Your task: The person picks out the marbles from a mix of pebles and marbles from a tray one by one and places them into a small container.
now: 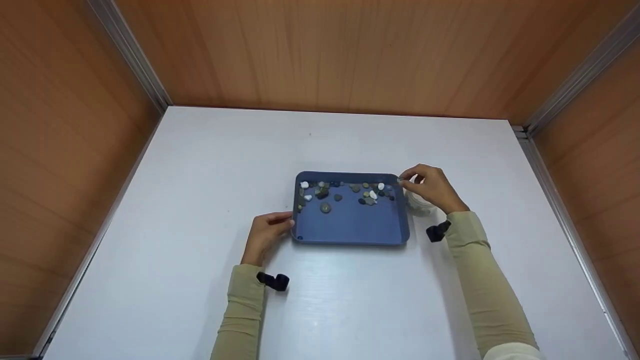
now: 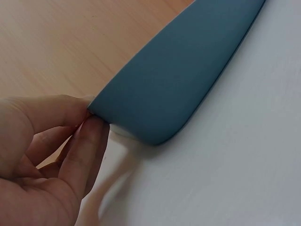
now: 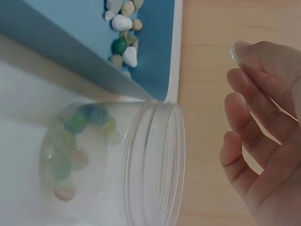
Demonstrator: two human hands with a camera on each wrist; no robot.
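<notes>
A blue tray [image 1: 355, 227] holds several pebbles [image 1: 325, 207], mostly along its far side, some white and some dark. At its left wall my left hand [image 1: 265, 232] pinches the rim between thumb and fingers; the left wrist view shows this grip on the tray's corner [image 2: 164, 89]. My right hand [image 1: 434, 190] is raised by the far right corner, above a clear jar [image 3: 150, 165]. Between its thumb and index finger it pinches a small clear marble [image 3: 233, 52], mostly hidden by the fingertips. Several green and multicoloured marbles [image 3: 61, 141] lie inside the open-topped jar.
The tray and jar stand close together on a white table [image 1: 200, 165]. Wooden panels [image 1: 320, 55] rise behind the table and at both sides, with metal strips at the corners. A dark round piece [image 1: 300, 237] lies in the tray's near left corner.
</notes>
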